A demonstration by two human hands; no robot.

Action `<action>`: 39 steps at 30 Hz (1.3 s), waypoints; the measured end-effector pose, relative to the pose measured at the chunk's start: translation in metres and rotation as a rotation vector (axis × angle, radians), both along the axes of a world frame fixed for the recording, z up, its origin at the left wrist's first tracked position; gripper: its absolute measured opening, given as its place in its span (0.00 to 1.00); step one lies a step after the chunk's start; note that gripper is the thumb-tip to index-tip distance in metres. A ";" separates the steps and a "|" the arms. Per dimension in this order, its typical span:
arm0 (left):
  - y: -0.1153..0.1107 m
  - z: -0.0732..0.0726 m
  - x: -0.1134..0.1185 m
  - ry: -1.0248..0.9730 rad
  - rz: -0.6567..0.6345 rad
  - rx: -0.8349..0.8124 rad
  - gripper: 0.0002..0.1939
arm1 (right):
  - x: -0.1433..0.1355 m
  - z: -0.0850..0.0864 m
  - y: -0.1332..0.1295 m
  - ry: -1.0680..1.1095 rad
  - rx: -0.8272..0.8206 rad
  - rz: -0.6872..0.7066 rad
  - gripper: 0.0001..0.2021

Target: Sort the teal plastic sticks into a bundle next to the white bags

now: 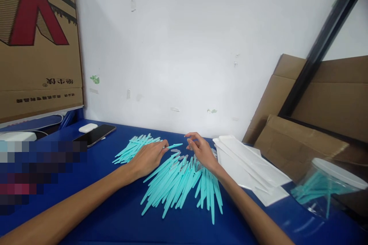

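Note:
My left hand (pixel 152 155) pinches a turquoise eyebrow razor (pixel 175 146) by one end, its other end pointing right. Across a small gap, my right hand (pixel 202 151) is held with thumb and fingers apart, and I see nothing gripped in it. Below both hands a large fanned pile of the same razors (pixel 172 183) covers the blue table (pixel 115 214); some have clear caps at their far ends. A smaller heap of razors (pixel 135 148) lies beyond and left of my left hand, which partly hides it.
White flat bags (pixel 244 160) lie right of my right hand. A clear tub (pixel 324 187) with a white lid holds more turquoise razors. At the back left are a phone (pixel 96 134) and a white case (pixel 88 128). Cardboard (pixel 304 153) leans at the right; a wall stands behind.

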State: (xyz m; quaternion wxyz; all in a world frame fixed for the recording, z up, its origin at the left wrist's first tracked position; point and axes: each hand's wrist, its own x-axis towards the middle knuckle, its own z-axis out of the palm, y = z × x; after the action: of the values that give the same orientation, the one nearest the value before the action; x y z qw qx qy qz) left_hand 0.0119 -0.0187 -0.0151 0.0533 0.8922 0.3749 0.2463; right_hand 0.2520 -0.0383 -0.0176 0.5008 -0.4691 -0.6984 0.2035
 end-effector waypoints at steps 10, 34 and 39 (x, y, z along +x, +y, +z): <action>0.000 0.001 0.000 -0.014 -0.023 -0.009 0.16 | -0.006 0.005 -0.004 0.044 0.027 0.027 0.12; -0.007 0.005 0.002 -0.055 -0.080 0.020 0.16 | -0.005 0.009 -0.008 0.027 0.055 0.068 0.11; -0.007 0.005 0.002 -0.028 -0.057 0.033 0.16 | -0.007 0.009 -0.008 0.038 0.063 0.049 0.11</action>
State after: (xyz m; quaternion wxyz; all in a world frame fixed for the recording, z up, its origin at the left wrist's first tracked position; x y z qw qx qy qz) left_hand 0.0142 -0.0256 -0.0098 0.0506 0.8997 0.3443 0.2635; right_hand 0.2453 -0.0461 -0.0089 0.5232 -0.4322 -0.7061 0.2023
